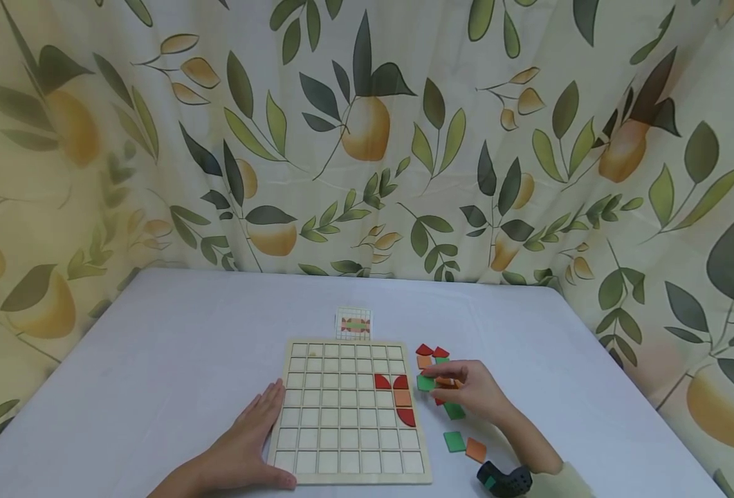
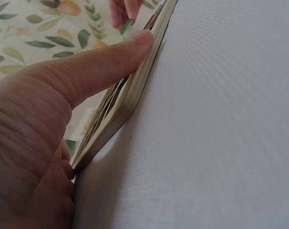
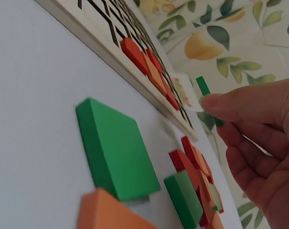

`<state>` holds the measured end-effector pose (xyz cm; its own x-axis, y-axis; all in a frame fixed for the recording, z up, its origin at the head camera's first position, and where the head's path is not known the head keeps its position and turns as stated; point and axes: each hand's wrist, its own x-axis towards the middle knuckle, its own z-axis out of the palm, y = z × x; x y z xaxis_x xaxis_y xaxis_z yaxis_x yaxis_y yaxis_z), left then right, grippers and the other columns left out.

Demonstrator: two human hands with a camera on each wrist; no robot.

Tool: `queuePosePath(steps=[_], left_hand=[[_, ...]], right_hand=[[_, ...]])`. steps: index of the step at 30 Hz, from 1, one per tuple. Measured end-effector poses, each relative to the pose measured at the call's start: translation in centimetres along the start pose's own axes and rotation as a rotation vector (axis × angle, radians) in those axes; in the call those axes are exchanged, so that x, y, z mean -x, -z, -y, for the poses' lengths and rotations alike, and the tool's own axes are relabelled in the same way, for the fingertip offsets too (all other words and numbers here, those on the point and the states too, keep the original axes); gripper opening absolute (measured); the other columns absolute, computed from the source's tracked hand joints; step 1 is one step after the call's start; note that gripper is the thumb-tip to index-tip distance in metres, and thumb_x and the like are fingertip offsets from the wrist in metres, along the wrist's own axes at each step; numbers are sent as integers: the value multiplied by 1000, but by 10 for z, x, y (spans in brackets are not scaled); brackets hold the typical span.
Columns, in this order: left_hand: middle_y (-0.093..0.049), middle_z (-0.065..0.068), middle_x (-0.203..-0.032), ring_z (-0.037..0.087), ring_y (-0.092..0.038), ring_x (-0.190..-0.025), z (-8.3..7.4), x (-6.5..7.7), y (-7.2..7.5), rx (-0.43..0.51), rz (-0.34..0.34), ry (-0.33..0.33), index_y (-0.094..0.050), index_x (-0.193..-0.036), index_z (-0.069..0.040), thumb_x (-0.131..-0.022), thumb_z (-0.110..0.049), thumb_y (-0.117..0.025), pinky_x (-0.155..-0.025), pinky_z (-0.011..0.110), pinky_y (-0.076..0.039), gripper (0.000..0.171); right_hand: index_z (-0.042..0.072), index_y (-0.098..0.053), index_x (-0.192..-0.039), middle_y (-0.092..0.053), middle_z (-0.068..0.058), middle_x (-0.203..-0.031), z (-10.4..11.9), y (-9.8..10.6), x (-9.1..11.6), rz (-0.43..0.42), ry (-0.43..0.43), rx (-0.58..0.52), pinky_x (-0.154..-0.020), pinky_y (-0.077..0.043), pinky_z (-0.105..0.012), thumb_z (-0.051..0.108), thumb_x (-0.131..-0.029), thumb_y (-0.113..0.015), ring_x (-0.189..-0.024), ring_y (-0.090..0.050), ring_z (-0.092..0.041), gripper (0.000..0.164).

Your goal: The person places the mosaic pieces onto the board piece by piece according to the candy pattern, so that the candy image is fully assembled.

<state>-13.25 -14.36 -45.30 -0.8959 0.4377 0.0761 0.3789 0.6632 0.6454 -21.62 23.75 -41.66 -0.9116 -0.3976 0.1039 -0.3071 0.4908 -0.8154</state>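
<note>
A wooden grid board (image 1: 329,415) lies on the white table. Three red quarter-round tiles, such as the lowest red tile (image 1: 407,417), and one orange square tile (image 1: 402,398) sit in cells at its right side. My left hand (image 1: 242,443) rests along the board's left edge, thumb on the near corner and fingers beside the far part. Just right of the board, my right hand (image 1: 469,389) pinches a green square tile (image 1: 425,382) between thumb and fingers. In the right wrist view that green tile (image 3: 204,87) is held above the table.
Beneath and around the right hand lies a loose pile of red, orange and green tiles, including a red tile (image 1: 425,350). A green square (image 1: 454,442) and an orange square (image 1: 475,450) lie nearer. Behind the board is a pattern card (image 1: 354,325); a patterned curtain (image 1: 317,138) hangs beyond.
</note>
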Motion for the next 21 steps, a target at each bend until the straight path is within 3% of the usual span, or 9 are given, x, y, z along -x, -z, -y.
queuePosePath(steps=[6,13,21], left_hand=[[-8,22,-150,32,-7,-137,0,0,0,-3,-7,-6,-12,-143,9,-57,-69,-70,-100,8,13,130],[-7,20,-150,30,-5,-138,1,0,0,6,5,1,-11,-143,8,-57,-69,-70,-100,9,13,130],[-9,22,-150,33,-7,-137,2,0,0,0,-15,-27,-12,-143,9,-58,-68,-70,-101,9,12,129]], right_hand=[[2,-69,-104,-67,-5,-99,2,-10,-4,21,-25,-21,-80,-52,-32,12,-76,-75,-94,-59,-24,30],[8,-71,-102,-67,-1,-101,9,-22,-8,68,-9,-49,-81,-51,-32,16,-76,-75,-99,-57,-23,27],[15,-72,-100,-66,2,-101,10,-33,-9,83,-74,-44,-82,-50,-33,19,-75,-77,-100,-57,-19,25]])
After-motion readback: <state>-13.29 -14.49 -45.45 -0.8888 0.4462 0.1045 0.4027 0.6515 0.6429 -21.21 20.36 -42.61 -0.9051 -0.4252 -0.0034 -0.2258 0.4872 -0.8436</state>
